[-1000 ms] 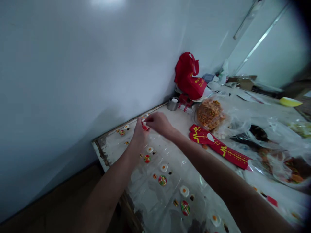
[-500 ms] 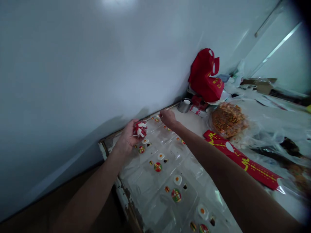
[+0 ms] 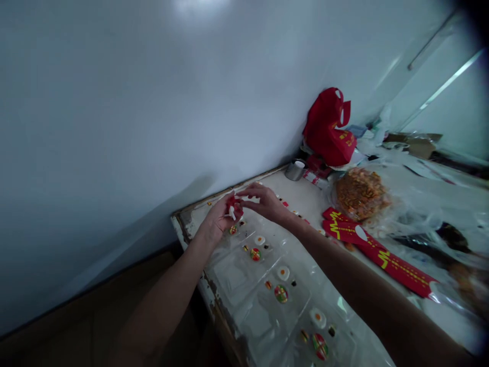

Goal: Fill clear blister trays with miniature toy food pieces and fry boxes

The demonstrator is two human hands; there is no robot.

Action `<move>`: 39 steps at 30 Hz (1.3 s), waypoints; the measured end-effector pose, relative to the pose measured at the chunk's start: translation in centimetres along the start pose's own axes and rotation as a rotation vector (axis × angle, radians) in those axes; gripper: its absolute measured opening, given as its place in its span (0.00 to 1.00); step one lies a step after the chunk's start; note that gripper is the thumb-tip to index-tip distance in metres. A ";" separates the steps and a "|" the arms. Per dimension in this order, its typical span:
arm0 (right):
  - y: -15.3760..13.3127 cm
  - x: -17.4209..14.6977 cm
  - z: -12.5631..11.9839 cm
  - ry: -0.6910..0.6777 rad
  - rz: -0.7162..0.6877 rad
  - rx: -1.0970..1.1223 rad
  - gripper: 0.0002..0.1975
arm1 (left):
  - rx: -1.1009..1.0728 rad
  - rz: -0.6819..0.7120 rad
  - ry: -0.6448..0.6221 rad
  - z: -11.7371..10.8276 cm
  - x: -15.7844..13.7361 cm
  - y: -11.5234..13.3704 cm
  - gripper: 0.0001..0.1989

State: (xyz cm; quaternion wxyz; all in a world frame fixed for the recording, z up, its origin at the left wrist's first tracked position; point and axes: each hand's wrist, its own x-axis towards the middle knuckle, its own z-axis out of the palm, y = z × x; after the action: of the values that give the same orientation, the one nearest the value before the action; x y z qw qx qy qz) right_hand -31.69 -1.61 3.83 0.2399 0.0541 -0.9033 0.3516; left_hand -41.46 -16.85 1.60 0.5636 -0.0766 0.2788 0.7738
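Cupped in my left hand (image 3: 218, 218) is a small heap of red and white pieces (image 3: 233, 208), too small to name exactly. My right hand (image 3: 266, 203) reaches into that heap, its fingertips at the pieces and a gap between thumb and fingers. Below both hands, clear plastic sheets with molded compartments (image 3: 263, 278) cover the table. Groups of tiny food-shaped pieces lie on them: a fried egg (image 3: 283, 273), a round red-and-green disc (image 3: 280, 294), a burger-like piece (image 3: 268, 285) and a dark bit (image 3: 294, 283).
At the back stand a metal cup (image 3: 295, 171) and a red bag (image 3: 328, 130) against the wall (image 3: 153, 102). A clear bag of orange-brown pieces (image 3: 361, 193) and red printed strips (image 3: 385, 257) lie to the right. The table's worn edge (image 3: 219, 300) runs along the left.
My right hand has come back from the far sheet to the heap in my left hand. The camera view has shifted slightly, and red bits now show along the row behind my right hand.
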 end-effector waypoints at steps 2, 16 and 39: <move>-0.7 0.4 0.8 0.074 0.055 0.123 0.09 | 0.003 -0.054 -0.055 0.3 -0.6 -0.1 0.11; -1.1 3.8 3.5 0.110 0.321 -0.080 0.06 | 0.011 0.057 0.135 -2.9 -5.3 6.5 0.08; -5.5 -0.3 6.4 0.172 0.927 0.914 0.14 | 0.332 0.159 0.026 -3.2 -6.8 0.0 0.16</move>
State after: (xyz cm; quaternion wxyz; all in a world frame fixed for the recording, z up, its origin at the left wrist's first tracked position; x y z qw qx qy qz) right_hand -32.53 -9.96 2.94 0.0879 -0.2725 -0.5705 0.7698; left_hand -39.70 -24.18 1.87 0.5018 0.0297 0.4153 0.7582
